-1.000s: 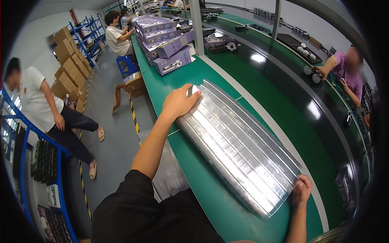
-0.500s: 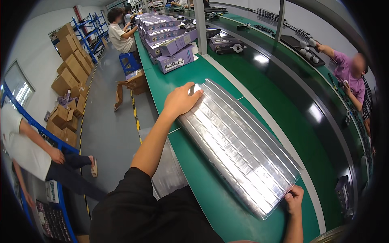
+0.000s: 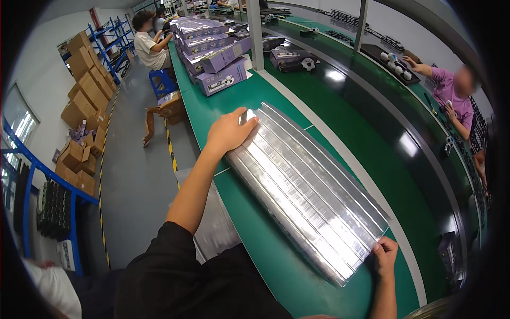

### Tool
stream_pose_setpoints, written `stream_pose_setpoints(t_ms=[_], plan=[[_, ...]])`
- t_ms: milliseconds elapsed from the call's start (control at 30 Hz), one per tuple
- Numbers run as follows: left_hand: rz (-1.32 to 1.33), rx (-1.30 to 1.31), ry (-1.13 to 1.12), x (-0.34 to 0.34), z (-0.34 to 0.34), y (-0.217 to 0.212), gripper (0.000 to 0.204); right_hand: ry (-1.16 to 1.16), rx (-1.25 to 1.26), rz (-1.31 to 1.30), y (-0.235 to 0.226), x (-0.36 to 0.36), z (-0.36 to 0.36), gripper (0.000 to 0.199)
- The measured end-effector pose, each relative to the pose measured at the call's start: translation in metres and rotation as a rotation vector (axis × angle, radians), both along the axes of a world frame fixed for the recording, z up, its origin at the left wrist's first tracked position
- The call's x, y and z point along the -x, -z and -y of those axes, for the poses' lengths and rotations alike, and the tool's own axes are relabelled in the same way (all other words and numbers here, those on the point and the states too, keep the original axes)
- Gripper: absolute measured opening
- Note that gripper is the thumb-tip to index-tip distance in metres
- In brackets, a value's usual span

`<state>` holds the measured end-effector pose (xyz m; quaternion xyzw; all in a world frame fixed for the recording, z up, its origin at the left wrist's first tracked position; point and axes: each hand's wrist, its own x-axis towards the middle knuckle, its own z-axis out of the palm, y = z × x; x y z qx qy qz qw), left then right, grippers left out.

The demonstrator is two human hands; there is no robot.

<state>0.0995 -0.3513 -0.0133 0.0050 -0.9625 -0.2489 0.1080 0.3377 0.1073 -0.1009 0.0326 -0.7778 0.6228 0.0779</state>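
A long, shiny bundle of clear plastic (image 3: pixel 303 196) with lengthwise ridges lies slantwise on the green bench top. Its exact kind is hard to tell; it looks like nested clear packaging or folded sheets. At the far left end, my left hand (image 3: pixel 232 130) grips the edge, thumb on top and fingers over the rim. My right hand (image 3: pixel 386 255) pinches the near right corner between thumb and bent fingers. The undersides of both grips are hidden.
Purple printed boxes (image 3: pixel 210 45) are stacked farther along the bench (image 3: pixel 255 271). To the right runs a dark green conveyor (image 3: pixel 350 122), with a co-worker in pink (image 3: pixel 451 95) beyond it. More clear plastic (image 3: pixel 215 228) hangs beside the bench's left edge. Cardboard cartons (image 3: pixel 79 154) line the left wall.
The view has shifted slightly, and both my hands keep their places on the plastic. The person in white at left has moved down toward the lower left. The co-worker's raised hand has shifted.
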Motion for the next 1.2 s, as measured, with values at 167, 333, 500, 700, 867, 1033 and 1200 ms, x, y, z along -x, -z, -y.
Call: stream_pose_setpoints(t_ms=[167,333,500,700,867,1033,1200], plan=[[-0.027,0.016,0.021,-0.018,-0.023,-0.001,0.064,0.077,-0.207,0.003,0.000,-0.012,-0.012,0.026],[-0.072,-0.059,-0.056,-0.046,-0.007,0.010,0.066,0.057,0.028,0.105,-0.014,0.000,-0.005,0.016],[-0.040,-0.051,-0.045,-0.048,-0.018,-0.003,0.067,0.021,0.295,0.152,-0.013,-0.006,-0.008,0.015],[-0.070,-0.030,-0.038,-0.076,-0.023,-0.003,0.063,0.041,0.391,0.179,-0.005,-0.011,-0.017,0.022],[0.211,-0.492,0.311,-0.117,0.033,0.012,0.053,0.157,0.831,0.097,-0.003,-0.002,-0.038,0.023],[0.272,-0.893,0.158,-0.093,0.045,0.058,0.041,0.199,0.891,0.131,0.004,0.002,-0.069,0.031],[0.252,-0.795,0.192,-0.100,0.043,0.056,0.036,0.244,0.628,0.311,-0.046,0.001,-0.046,0.035]])
